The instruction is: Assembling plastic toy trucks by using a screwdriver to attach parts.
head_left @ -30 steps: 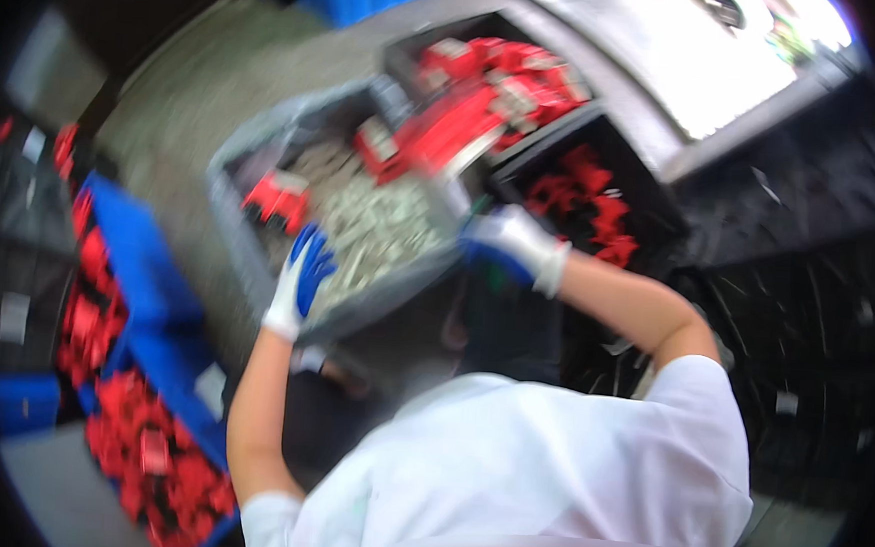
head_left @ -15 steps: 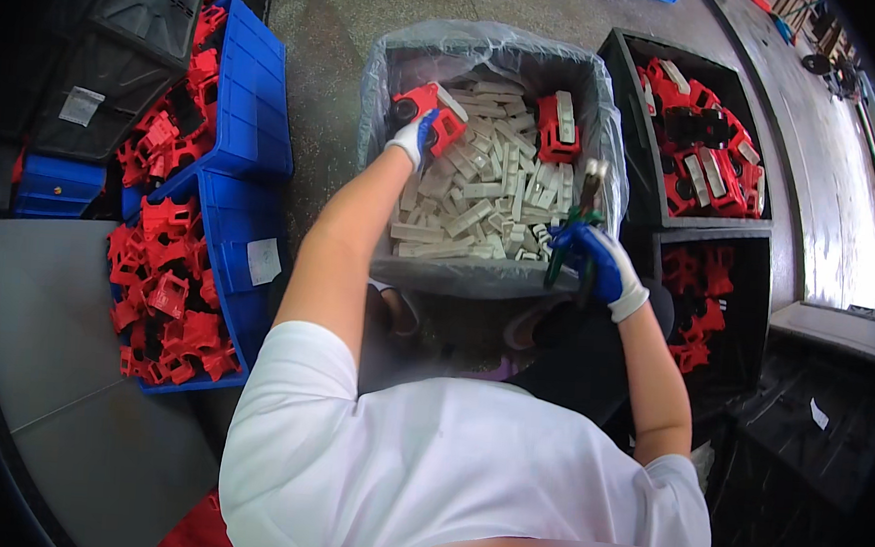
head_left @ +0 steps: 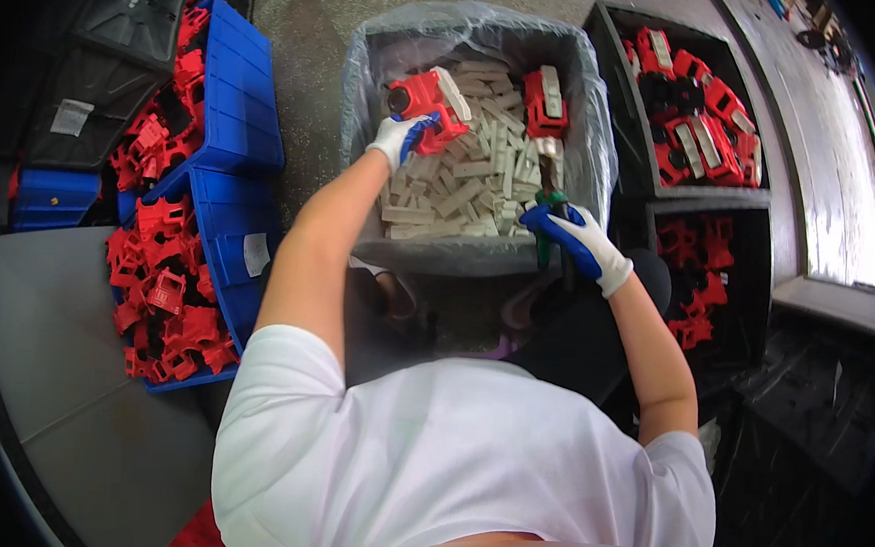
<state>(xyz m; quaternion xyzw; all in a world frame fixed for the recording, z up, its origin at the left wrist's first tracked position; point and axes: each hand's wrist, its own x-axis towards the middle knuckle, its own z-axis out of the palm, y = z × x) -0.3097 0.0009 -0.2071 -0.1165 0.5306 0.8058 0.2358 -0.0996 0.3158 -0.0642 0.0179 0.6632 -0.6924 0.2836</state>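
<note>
A bin lined with clear plastic [head_left: 569,91] stands in front of me, filled with several off-white plastic strips [head_left: 463,190]. My left hand [head_left: 401,139], in a white and blue glove, grips a red plastic housing [head_left: 428,97] with a white strip on it, held over the bin's left side. My right hand [head_left: 575,244], gloved the same way, is closed on a green-handled tool [head_left: 550,205] at the bin's near right edge. A second red housing [head_left: 545,102] lies in the bin at the far right.
Blue bins [head_left: 242,111] of red plastic parts [head_left: 166,292] sit on my left beside black trays [head_left: 110,63]. Black crates hold assembled red housings [head_left: 693,109] and loose red parts [head_left: 693,279] on my right. A grey surface [head_left: 62,351] is at lower left.
The view swung from a tilted blur to looking straight down at the bin. My left hand lifted the red housing a little toward the far left; my right hand kept the tool at the bin's edge.
</note>
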